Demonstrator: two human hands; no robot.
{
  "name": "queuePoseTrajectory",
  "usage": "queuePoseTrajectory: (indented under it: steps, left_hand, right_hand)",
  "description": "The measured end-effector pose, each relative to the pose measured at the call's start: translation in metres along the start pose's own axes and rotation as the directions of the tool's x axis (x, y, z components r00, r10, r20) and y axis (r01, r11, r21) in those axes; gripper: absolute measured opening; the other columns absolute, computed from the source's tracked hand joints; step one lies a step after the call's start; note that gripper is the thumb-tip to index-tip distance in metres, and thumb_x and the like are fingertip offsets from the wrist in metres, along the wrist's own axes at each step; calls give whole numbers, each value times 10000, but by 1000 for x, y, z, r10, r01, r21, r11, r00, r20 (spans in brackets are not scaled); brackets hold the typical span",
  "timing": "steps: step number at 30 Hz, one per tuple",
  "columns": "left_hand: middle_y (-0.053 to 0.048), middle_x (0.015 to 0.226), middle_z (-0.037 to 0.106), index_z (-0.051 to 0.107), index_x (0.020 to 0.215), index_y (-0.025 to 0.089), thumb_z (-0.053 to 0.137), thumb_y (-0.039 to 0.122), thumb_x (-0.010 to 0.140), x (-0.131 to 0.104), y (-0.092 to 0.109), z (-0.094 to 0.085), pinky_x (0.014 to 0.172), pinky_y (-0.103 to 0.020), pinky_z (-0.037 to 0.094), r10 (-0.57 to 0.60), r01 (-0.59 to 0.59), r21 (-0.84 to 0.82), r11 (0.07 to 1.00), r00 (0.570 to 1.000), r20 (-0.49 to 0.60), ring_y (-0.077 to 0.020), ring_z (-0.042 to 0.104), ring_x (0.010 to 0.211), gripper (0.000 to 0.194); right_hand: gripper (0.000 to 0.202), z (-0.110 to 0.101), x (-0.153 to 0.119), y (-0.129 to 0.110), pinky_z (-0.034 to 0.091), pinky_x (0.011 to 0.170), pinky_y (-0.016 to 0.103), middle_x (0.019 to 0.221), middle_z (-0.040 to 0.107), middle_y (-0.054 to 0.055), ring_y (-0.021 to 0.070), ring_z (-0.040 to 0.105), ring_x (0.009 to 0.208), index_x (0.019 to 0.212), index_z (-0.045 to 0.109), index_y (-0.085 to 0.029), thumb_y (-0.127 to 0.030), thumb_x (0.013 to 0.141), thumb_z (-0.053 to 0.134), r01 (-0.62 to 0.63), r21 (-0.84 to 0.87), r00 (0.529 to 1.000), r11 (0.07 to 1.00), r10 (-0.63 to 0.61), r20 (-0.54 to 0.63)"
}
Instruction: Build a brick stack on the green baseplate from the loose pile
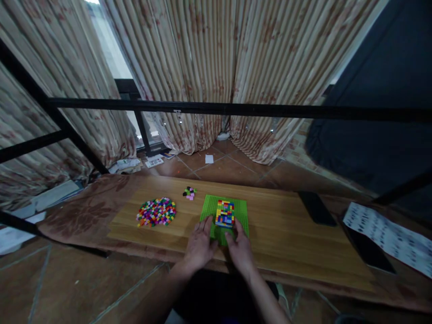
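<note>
A block build of red, yellow, blue and white bricks (225, 213) stands on a green studded baseplate (240, 209). My left hand (201, 243) rests over the plate's near left edge, fingers stretched toward the build and nothing visible in them. On the other side, my right hand (240, 244) has its fingertips against or very near the build's right side, with thumb and fingers apart. Whether the fingertips press on the bricks is too small to tell. A pile of loose multicoloured bricks (156, 211) lies left of the plate.
A small cluster of black, pink and green bricks (189, 193) lies behind the left hand on the wooden board (280, 243). At the right are a dark phone-like slab (317, 208) and a printed sheet (391, 236). A black metal bar (216, 108) crosses beyond the board.
</note>
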State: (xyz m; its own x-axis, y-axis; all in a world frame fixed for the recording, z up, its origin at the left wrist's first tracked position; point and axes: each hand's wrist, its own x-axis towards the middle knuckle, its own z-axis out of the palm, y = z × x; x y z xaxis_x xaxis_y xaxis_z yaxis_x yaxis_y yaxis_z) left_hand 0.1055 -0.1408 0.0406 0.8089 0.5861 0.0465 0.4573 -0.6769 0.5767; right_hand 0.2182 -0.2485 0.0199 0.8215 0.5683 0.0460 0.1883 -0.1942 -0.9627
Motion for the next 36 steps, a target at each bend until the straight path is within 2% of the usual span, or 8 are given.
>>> queuePoseTrajectory:
  steps: [3,8,13,17,23,28,32,36]
  left_hand:
    - [-144,1429,456,311,1436,132,585,160,672,14,2,-5,1098,-462,335,-78,80,-158,984,997,17,-289,404,1335,812]
    - [-49,1199,651,515,1283,218,596,151,647,31,7,-7,971,-420,463,-43,72,-418,906,996,77,-256,597,1098,645]
    - [-61,1137,678,592,1162,169,616,177,633,31,5,-3,926,-399,483,-93,121,-544,831,993,78,-243,628,1017,529]
    - [-71,1069,701,628,1095,153,652,210,617,31,6,-6,874,-370,501,-130,152,-645,749,988,81,-249,644,977,482]
    - [-63,995,712,653,1036,151,660,247,642,28,10,-18,855,-335,489,-166,169,-627,761,984,64,-248,631,986,405]
    - [-62,1058,704,637,1092,159,671,260,653,24,10,-17,869,-332,491,-155,169,-645,746,985,78,-253,629,1028,452]
    - [-65,1044,711,619,1138,150,681,279,656,24,12,-10,883,-354,491,-219,229,-607,761,971,92,-252,646,992,503]
    - [-89,1208,647,522,1280,170,671,255,674,26,6,-4,941,-391,471,-209,225,-582,781,973,95,-259,610,1082,629]
  right_hand:
    - [606,10,-3,3,340,1094,438,1370,536,101,241,493,1270,1368,454,-190,-350,793,565,3,46,1000,999,-3,-8]
    - [616,15,-8,2,344,1097,426,1374,530,87,238,478,1280,1373,453,-194,-297,776,568,6,30,999,1000,-5,-34]
    - [644,16,-11,-6,357,1099,425,1401,500,65,242,463,1289,1389,441,-231,-233,757,564,93,-13,993,996,-94,-65]
    - [682,20,-17,-12,346,1111,429,1428,460,85,234,420,1320,1430,375,-202,-181,770,544,151,-36,986,988,-153,-61]
    - [677,25,-23,-23,338,1122,427,1452,426,97,230,382,1345,1443,349,-168,-136,785,502,151,-46,988,987,-153,-36]
    - [668,24,-21,-23,338,1124,416,1430,452,111,228,393,1336,1422,382,-135,-107,764,493,163,-48,986,985,-164,-19]
    - [589,10,-13,-12,379,1092,414,1346,539,100,213,487,1259,1349,470,-158,-102,763,476,118,-10,993,993,-118,-25]
    - [510,-11,-5,1,399,1071,425,1293,584,92,212,532,1214,1285,526,-176,-123,783,459,80,-15,994,997,-81,-69]
